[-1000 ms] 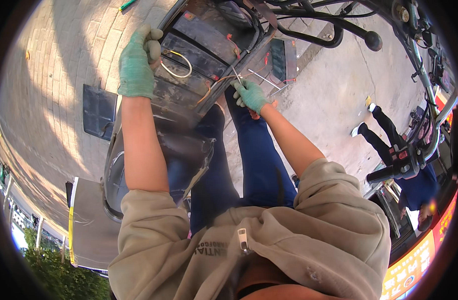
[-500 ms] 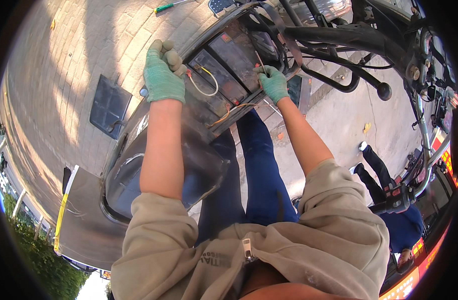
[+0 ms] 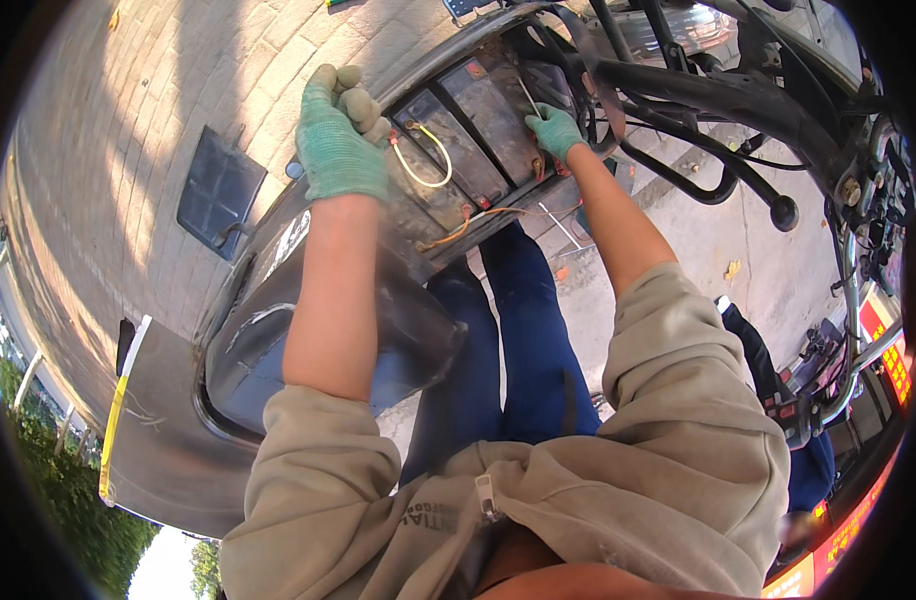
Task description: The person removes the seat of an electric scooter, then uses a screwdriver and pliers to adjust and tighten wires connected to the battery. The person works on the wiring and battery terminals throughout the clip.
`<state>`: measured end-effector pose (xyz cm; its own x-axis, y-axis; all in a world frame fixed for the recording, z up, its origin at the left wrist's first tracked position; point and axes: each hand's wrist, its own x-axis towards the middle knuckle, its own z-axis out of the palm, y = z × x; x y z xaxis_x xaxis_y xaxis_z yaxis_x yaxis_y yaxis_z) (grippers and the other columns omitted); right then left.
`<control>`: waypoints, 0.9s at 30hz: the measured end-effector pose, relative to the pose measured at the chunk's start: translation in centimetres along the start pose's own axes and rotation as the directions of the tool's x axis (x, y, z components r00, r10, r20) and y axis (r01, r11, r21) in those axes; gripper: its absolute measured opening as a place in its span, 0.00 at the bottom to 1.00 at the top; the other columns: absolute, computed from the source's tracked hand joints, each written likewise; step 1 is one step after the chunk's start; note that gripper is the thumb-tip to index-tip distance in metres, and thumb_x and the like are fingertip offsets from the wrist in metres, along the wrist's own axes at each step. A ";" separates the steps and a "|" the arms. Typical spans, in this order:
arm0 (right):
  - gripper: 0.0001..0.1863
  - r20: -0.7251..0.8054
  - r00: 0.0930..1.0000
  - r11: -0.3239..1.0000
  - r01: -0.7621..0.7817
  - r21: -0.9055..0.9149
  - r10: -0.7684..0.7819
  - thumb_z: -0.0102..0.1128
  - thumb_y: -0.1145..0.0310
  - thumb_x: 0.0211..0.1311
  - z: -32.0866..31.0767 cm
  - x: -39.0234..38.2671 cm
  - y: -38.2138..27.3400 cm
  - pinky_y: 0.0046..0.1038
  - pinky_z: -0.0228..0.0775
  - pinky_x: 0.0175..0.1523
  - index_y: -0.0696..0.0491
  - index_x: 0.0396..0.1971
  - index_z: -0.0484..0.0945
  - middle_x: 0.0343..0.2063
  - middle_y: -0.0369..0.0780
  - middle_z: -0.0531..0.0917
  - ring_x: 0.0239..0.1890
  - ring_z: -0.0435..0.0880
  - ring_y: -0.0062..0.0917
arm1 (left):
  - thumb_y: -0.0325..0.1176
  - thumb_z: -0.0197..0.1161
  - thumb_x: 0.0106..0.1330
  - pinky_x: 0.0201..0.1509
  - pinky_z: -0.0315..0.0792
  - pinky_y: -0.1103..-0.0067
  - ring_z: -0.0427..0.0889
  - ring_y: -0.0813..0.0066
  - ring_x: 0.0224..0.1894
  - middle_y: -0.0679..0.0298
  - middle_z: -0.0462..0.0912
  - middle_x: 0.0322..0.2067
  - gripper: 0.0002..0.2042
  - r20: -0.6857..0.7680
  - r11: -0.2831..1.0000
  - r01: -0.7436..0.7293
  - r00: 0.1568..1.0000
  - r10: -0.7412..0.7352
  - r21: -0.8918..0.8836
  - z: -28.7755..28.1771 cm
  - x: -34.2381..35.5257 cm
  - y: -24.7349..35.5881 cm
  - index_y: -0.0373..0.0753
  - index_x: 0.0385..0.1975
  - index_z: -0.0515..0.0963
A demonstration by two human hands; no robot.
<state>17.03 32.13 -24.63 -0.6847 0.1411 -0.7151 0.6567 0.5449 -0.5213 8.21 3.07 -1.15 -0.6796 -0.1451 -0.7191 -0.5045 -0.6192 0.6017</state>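
My left hand [image 3: 343, 140], in a green knit glove with grey-coated fingers, is closed over the left edge of an open battery compartment; whatever it may hold is hidden. At the compartment's right end, my right hand [image 3: 556, 135] is gloved too and closed round a thin metal rod [image 3: 528, 95], which sticks up past the fingers. Dark batteries [image 3: 453, 150] sit side by side in the compartment. A pale yellow cable [image 3: 433, 184] loops between terminals near my left hand. Closer to my legs, an orange-brown wire [image 3: 448, 238] runs along the batteries' near edge.
The vehicle's black tube frame [image 3: 698, 85] and a bar with a round knob [image 3: 783, 212] rise on the right. Its dark body panel [image 3: 378, 310] bulges below my left forearm. A black cover [image 3: 218, 192] lies on the paving at left. A person [image 3: 813, 470] is at lower right.
The view has shifted, so the vehicle sits slightly farther right. My right hand stays closed on the rod, which now tilts differently. My left hand remains closed by the compartment edge.
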 end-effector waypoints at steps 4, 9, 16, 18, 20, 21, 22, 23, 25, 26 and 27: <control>0.22 0.052 0.995 0.996 -0.091 -0.001 0.091 0.59 0.59 0.62 0.5 1.8 0.7 0.31 0.72 0.50 0.55 0.52 0.78 0.39 0.45 0.86 0.41 0.84 0.33 | 0.41 0.54 0.71 0.16 0.49 0.86 0.57 0.85 0.14 0.72 0.65 0.13 0.13 0.031 1.000 -0.006 0.999 0.007 -0.024 -0.4 0.0 -0.3 0.36 0.33 0.73; 0.20 0.191 0.976 0.991 -0.121 0.061 0.107 0.58 0.55 0.65 0.0 1.9 0.3 0.28 0.71 0.40 0.56 0.47 0.81 0.29 0.38 0.83 0.29 0.78 0.24 | 0.40 0.54 0.71 0.16 0.49 0.85 0.57 0.85 0.14 0.72 0.64 0.13 0.12 0.038 0.999 0.017 0.999 -0.016 -0.029 -0.4 0.2 -0.7 0.36 0.33 0.73; 0.24 0.215 0.968 0.986 -0.150 0.077 0.130 0.57 0.53 0.65 0.3 2.8 0.8 0.30 0.70 0.51 0.55 0.52 0.80 0.39 0.43 0.85 0.41 0.82 0.31 | 0.39 0.54 0.71 0.16 0.49 0.85 0.55 0.84 0.14 0.73 0.61 0.13 0.12 0.069 0.999 0.046 0.997 -0.046 0.008 0.2 0.2 -1.0 0.36 0.32 0.72; 0.26 0.200 0.974 0.992 -0.114 0.046 0.102 0.55 0.50 0.65 0.8 3.5 1.1 0.31 0.68 0.56 0.55 0.53 0.79 0.45 0.46 0.84 0.47 0.82 0.35 | 0.39 0.53 0.71 0.16 0.48 0.85 0.55 0.85 0.14 0.73 0.60 0.13 0.12 0.100 0.998 0.057 0.993 -0.058 0.010 0.3 0.2 -1.1 0.36 0.32 0.72; 0.28 0.171 0.978 0.993 -0.112 -0.045 0.119 0.53 0.47 0.65 1.4 4.3 1.3 0.33 0.66 0.60 0.54 0.55 0.78 0.51 0.48 0.82 0.54 0.80 0.40 | 0.39 0.53 0.72 0.16 0.48 0.85 0.54 0.85 0.14 0.73 0.59 0.13 0.12 0.128 0.996 0.087 0.988 -0.087 0.007 0.6 0.1 -1.4 0.36 0.32 0.73; 0.30 0.164 0.984 0.989 -0.042 -0.145 0.066 0.49 0.45 0.65 1.5 4.5 1.4 0.35 0.65 0.63 0.53 0.56 0.77 0.54 0.50 0.80 0.57 0.77 0.44 | 0.39 0.53 0.72 0.16 0.47 0.85 0.53 0.85 0.14 0.74 0.58 0.12 0.12 0.152 0.995 0.104 0.983 -0.104 0.007 0.7 0.0 -1.7 0.36 0.31 0.73; 0.30 0.158 0.984 0.977 -0.053 -0.205 0.086 0.46 0.45 0.66 1.8 4.8 1.3 0.36 0.64 0.63 0.52 0.57 0.77 0.55 0.49 0.79 0.58 0.77 0.44 | 0.39 0.52 0.73 0.16 0.47 0.85 0.51 0.86 0.14 0.74 0.56 0.12 0.12 0.197 0.990 0.139 0.971 -0.136 -0.002 0.9 -0.1 -1.7 0.37 0.31 0.73; 0.31 0.168 0.983 0.978 -0.045 -0.203 0.080 0.45 0.45 0.66 1.9 4.8 1.4 0.37 0.63 0.64 0.52 0.58 0.76 0.56 0.49 0.78 0.59 0.75 0.44 | 0.38 0.52 0.73 0.16 0.47 0.85 0.51 0.86 0.14 0.75 0.55 0.12 0.12 0.204 0.989 0.149 0.968 -0.144 -0.005 1.1 -0.1 -1.9 0.36 0.31 0.73; 0.31 0.161 0.977 0.978 -0.113 -0.176 0.142 0.48 0.44 0.66 2.1 5.0 1.2 0.34 0.63 0.64 0.52 0.57 0.77 0.56 0.49 0.79 0.58 0.77 0.42 | 0.38 0.51 0.74 0.16 0.46 0.85 0.50 0.86 0.14 0.75 0.54 0.11 0.12 0.238 0.988 0.155 0.960 -0.150 -0.004 1.3 -0.4 -1.8 0.36 0.31 0.73; 0.31 0.160 0.974 0.978 -0.137 -0.159 0.162 0.47 0.43 0.66 2.1 5.0 1.0 0.35 0.64 0.63 0.52 0.57 0.77 0.55 0.49 0.79 0.57 0.78 0.42 | 0.38 0.50 0.74 0.15 0.46 0.86 0.49 0.86 0.14 0.75 0.53 0.11 0.13 0.255 0.983 0.181 0.952 -0.172 -0.012 1.4 -0.5 -1.8 0.36 0.31 0.73; 0.32 0.174 0.967 0.975 -0.163 -0.150 0.188 0.46 0.42 0.65 2.1 5.1 0.9 0.35 0.64 0.62 0.52 0.56 0.78 0.54 0.49 0.80 0.56 0.78 0.42 | 0.38 0.50 0.74 0.15 0.46 0.85 0.49 0.86 0.14 0.75 0.53 0.11 0.13 0.276 0.979 0.203 0.942 -0.189 -0.024 1.4 -0.6 -1.8 0.36 0.31 0.73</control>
<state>14.80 31.59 -29.70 -0.4833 0.0954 -0.8703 0.7044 0.6326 -0.3218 8.76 5.35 -1.33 -0.6923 0.1931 -0.6953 -0.6191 -0.6539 0.4349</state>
